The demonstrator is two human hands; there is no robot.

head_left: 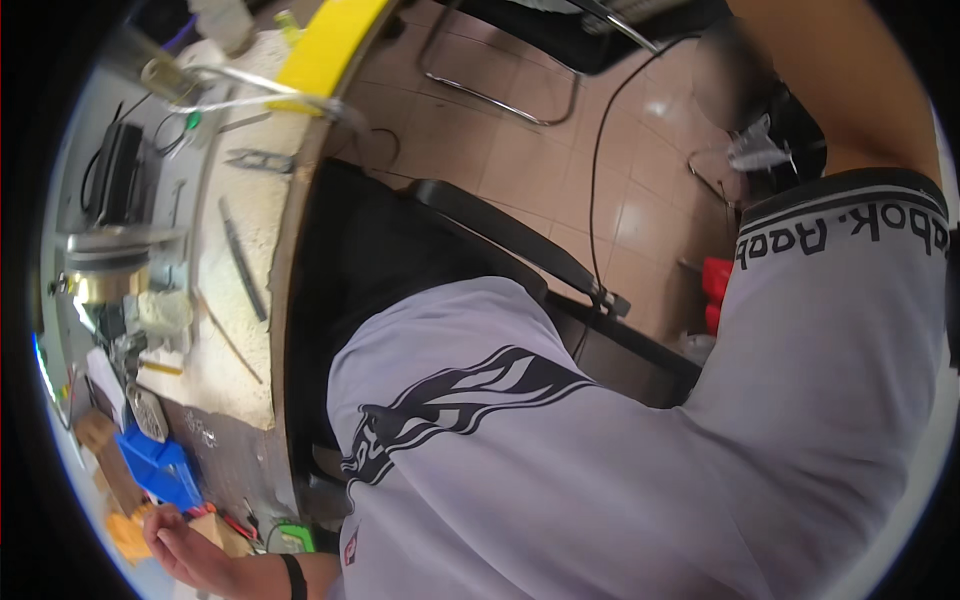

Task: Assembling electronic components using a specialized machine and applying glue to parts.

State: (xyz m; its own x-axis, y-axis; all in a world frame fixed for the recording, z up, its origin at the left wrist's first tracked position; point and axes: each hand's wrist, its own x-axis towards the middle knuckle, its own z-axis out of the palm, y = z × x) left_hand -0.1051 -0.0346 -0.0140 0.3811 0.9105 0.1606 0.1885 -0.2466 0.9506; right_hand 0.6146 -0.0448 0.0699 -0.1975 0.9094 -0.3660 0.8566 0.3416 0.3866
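Head view is showing us our left hand (178,540) first, down at the bottom left. Its fingers are curling loosely, partly open, and we are not seeing anything held in them. A black band (293,577) is sitting on the wrist. The hand is hovering just beside a small brown box (222,532) and a blue bin (160,465) at the near end of the workbench (240,330). Nothing is being picked up yet, so we are judging that the work is only at its start and the grabbing is not yet done.

Our left forearm is reaching in from the bottom edge, bending toward the bench. Our right arm is lifting high at the top right, and the hand is out of sight, so we cannot tell about its fingers.

Farther out, long thin tools (243,262) are lying on the bench top. A black chair (500,235) is standing beside our grey shirt (560,470), on a tiled floor (560,150).
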